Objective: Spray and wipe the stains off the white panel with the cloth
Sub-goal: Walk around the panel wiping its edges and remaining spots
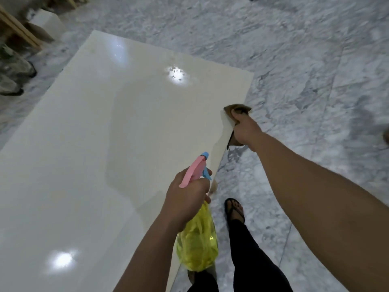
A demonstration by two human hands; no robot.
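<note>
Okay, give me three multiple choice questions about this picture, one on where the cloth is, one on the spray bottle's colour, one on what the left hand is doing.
1. Where is the brown cloth?
A. At the right edge of the white panel
B. Lying on the marble floor
C. Draped over the spray bottle

2. What colour is the bottle's body?
A. Clear blue
B. Yellow
C. White

3. What is the left hand doing?
A. Hanging open
B. Pressing flat on the panel
C. Gripping the bottle's neck

Answers:
1 A: the right hand holds the cloth against the panel's right edge.
2 B: the body is see-through yellow, under a pink and blue spray head.
3 C: its fingers curl round the neck below the pink head.
</note>
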